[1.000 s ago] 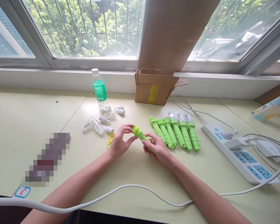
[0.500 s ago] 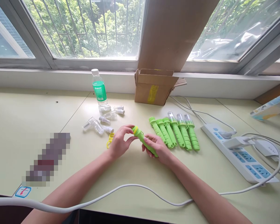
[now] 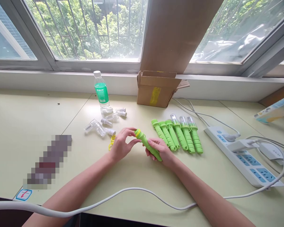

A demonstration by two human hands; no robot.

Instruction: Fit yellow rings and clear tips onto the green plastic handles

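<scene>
My right hand (image 3: 159,150) is wrapped round the lower part of a green ribbed flashlight handle (image 3: 145,142), which slants with its threaded end up and to the left. A yellow ring (image 3: 138,132) sits around that threaded end. The fingers and thumb of my left hand (image 3: 123,142) close on the ring from the left. Beside my left hand lie several loose yellow rings (image 3: 112,142). To the right, several green handles (image 3: 164,134) lie in a row, some capped with clear domes (image 3: 182,119).
Clear plastic covers (image 3: 98,127) and white bulb pieces (image 3: 110,131) lie behind my left hand, near a water bottle (image 3: 101,90). A cardboard box (image 3: 156,90) stands at the back. A power strip (image 3: 243,157) is at right; a white cable (image 3: 132,189) crosses in front.
The hands and the green handle hold almost the same pose; the whole view has shifted slightly.
</scene>
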